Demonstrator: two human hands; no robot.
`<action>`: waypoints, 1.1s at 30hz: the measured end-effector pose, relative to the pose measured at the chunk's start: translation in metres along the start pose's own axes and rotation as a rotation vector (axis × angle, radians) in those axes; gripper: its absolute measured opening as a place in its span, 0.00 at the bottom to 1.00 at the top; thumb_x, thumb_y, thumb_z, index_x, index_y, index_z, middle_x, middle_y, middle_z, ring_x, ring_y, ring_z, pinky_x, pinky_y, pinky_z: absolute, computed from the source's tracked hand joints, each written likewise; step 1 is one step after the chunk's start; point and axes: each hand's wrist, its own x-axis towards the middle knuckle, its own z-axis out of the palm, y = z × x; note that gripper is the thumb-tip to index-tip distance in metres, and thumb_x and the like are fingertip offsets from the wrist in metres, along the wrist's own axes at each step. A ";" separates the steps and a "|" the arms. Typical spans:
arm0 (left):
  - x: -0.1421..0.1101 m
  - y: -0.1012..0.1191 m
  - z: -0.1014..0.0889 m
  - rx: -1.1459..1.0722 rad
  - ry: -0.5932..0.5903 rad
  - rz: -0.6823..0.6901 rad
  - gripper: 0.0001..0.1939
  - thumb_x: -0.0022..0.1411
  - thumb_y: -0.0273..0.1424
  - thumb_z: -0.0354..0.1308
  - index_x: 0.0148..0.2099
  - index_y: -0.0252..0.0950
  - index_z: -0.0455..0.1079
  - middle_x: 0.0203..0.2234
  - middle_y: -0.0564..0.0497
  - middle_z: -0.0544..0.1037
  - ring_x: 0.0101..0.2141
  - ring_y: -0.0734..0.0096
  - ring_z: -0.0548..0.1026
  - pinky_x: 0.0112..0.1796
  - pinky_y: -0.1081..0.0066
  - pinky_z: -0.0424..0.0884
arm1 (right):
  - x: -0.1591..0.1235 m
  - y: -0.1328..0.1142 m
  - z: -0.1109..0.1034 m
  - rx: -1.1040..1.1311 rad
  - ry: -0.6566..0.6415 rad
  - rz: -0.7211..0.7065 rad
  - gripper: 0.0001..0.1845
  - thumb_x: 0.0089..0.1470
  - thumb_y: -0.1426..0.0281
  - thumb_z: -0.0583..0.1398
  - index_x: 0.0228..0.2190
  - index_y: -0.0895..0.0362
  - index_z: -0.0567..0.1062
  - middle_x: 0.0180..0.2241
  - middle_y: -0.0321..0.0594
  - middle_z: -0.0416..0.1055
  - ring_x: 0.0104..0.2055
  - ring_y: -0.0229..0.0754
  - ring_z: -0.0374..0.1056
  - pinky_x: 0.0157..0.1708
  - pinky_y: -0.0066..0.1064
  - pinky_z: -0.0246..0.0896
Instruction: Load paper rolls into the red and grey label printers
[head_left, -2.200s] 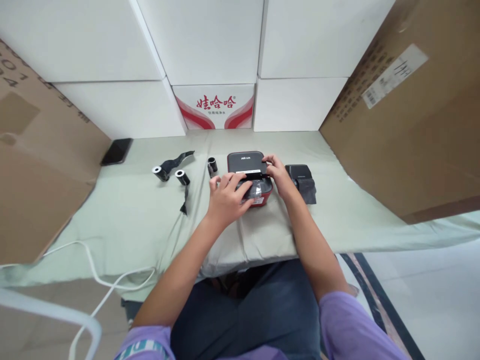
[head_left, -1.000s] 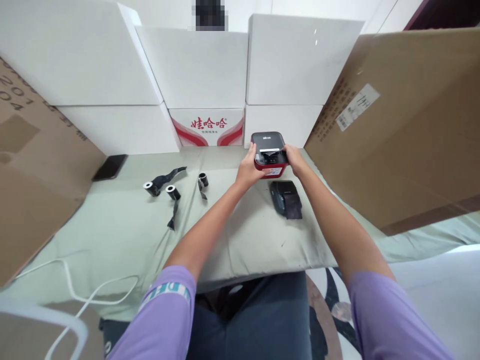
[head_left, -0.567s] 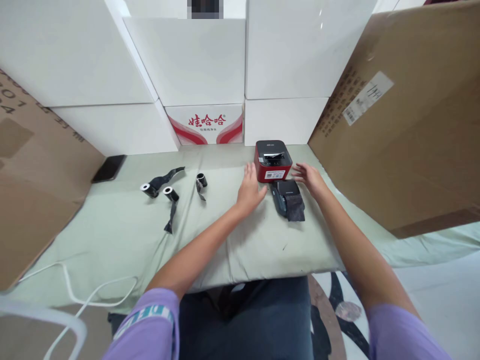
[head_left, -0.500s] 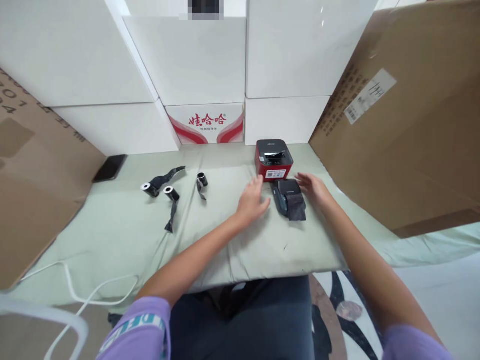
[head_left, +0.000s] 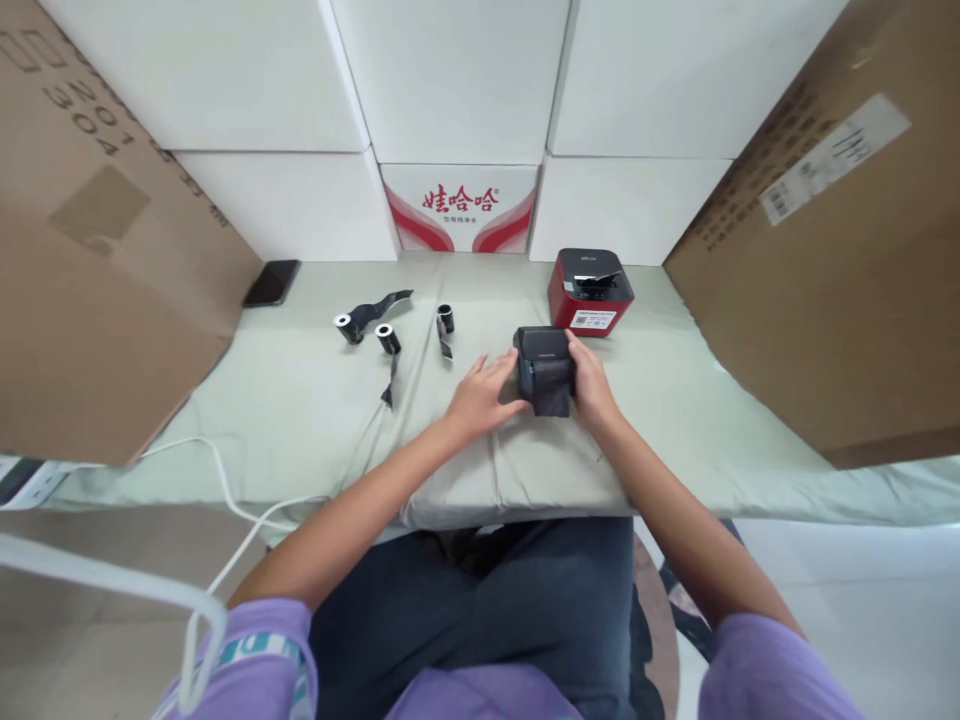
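A small black receipt printer (head_left: 544,345) with a dark paper strip (head_left: 552,388) hanging from its front is between my hands. My right hand (head_left: 591,385) is closed on its right side, the fingers around the back corner. At its left side, my left hand (head_left: 484,397) has its fingers stretched out and thumb apart; the fingertips are at the casing, and I cannot tell if they press on it. Behind and to the right stands a red and black printer (head_left: 591,292) with a white label, apart from my hands.
Left of my hands lie black paper rolls (head_left: 388,339) with loose tails, several in all. A phone (head_left: 271,283) rests at the back left. Large cardboard boxes (head_left: 847,300) flank the cloth-covered table (head_left: 480,470), white boxes (head_left: 457,90) line the back, and a white cable (head_left: 225,480) crosses the front left.
My right hand has closed on the small black printer, which has moved left and turned, away from the red printer. My left hand has come up to its left side. The view has shifted.
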 end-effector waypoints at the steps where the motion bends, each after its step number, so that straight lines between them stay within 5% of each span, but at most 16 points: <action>1: -0.008 -0.007 -0.005 0.008 0.010 -0.012 0.43 0.64 0.38 0.66 0.76 0.34 0.55 0.70 0.36 0.64 0.70 0.53 0.66 0.72 0.45 0.53 | -0.003 0.003 0.010 -0.018 -0.011 0.004 0.27 0.57 0.53 0.63 0.53 0.53 0.81 0.64 0.38 0.73 0.71 0.51 0.62 0.75 0.47 0.48; 8: -0.029 -0.026 -0.009 -0.016 -0.011 -0.138 0.44 0.62 0.37 0.66 0.75 0.32 0.56 0.71 0.37 0.64 0.71 0.55 0.64 0.74 0.50 0.50 | -0.010 0.025 0.041 -0.117 -0.065 0.055 0.37 0.58 0.48 0.59 0.61 0.57 0.74 0.69 0.46 0.65 0.73 0.51 0.60 0.74 0.46 0.48; 12: -0.027 -0.026 -0.007 -0.011 -0.034 -0.189 0.45 0.62 0.39 0.67 0.76 0.34 0.55 0.73 0.38 0.60 0.73 0.54 0.58 0.73 0.49 0.49 | -0.019 0.021 0.040 -0.297 -0.007 -0.051 0.37 0.61 0.47 0.57 0.63 0.55 0.71 0.69 0.48 0.66 0.72 0.50 0.60 0.74 0.46 0.49; 19: -0.028 -0.024 -0.004 0.064 -0.042 -0.195 0.51 0.60 0.42 0.69 0.78 0.34 0.51 0.74 0.37 0.59 0.73 0.52 0.60 0.73 0.48 0.50 | -0.027 0.012 0.033 -0.425 0.073 -0.089 0.30 0.64 0.50 0.52 0.59 0.54 0.71 0.53 0.50 0.79 0.53 0.51 0.76 0.59 0.44 0.67; 33: -0.022 -0.026 -0.007 0.086 -0.077 -0.192 0.47 0.61 0.42 0.68 0.76 0.32 0.56 0.71 0.37 0.64 0.72 0.53 0.62 0.74 0.49 0.45 | -0.025 0.019 0.025 -0.372 0.056 -0.070 0.32 0.63 0.51 0.54 0.62 0.54 0.71 0.53 0.51 0.80 0.58 0.53 0.75 0.60 0.46 0.67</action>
